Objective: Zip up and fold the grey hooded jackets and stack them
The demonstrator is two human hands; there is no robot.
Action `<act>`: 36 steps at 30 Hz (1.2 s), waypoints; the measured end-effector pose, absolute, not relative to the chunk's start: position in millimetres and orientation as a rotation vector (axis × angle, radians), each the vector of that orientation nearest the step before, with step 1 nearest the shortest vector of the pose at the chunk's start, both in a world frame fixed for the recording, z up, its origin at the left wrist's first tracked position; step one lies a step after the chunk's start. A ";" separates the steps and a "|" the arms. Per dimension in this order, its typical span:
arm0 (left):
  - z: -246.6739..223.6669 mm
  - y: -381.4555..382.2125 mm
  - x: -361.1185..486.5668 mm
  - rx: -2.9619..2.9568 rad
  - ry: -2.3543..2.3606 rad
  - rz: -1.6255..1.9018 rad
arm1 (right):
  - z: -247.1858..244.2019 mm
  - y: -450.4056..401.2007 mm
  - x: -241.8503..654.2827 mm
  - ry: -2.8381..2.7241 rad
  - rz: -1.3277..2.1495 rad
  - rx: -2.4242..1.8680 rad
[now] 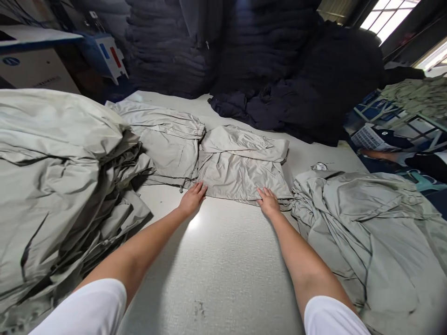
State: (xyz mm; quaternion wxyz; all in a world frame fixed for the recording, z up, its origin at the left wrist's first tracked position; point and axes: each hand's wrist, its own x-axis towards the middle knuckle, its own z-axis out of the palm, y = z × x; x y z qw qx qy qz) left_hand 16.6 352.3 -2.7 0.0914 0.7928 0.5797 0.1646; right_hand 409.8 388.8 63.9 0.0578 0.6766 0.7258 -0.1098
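- Pale grey-green jacket [240, 174], folded flat at the middle of a white textured worktable [216, 265], its sleeves turned across the upper part and its front panel uncovered below them.
- Folded matching jacket [167, 149] just left of it, touching its edge, with a drawcord end hanging at the near hem.
- Tall, loose pile of the same grey-green garments [59, 186] at the far left of the table.
- Left hand [192, 199], open and flat with the fingers spread; the fingertips rest on the near left corner of the central jacket, with no pinch or grip.
- Right hand [268, 202], also open and flat, its fingertips on the near right part of the same hem and holding nothing; the two hands stand well apart along that edge.
- Crumpled heap of grey-green fabric [363, 237] to the right, touching the jacket's right end.
- Dark navy garments [296, 88] massed along the far side of the table, with taller stacks [167, 46] behind.
- Another person's bare forearm [379, 156] at the far right, beyond the table, near a white plastic crate [368, 138].
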 end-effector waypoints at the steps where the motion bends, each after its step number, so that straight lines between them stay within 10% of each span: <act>1: -2.4 356.4 14.6 2.350 1.710 0.497 | 63.2 389.4 411.9 2.222 -0.332 2.068; 21: 72.4 361.5 19.5 1.939 1.910 0.848 | 143.0 373.7 411.7 2.574 -0.251 2.447; 36: 81.4 4.7 -70.6 1.987 1.298 0.507 | 120.1 81.8 371.1 2.310 -1.179 1.535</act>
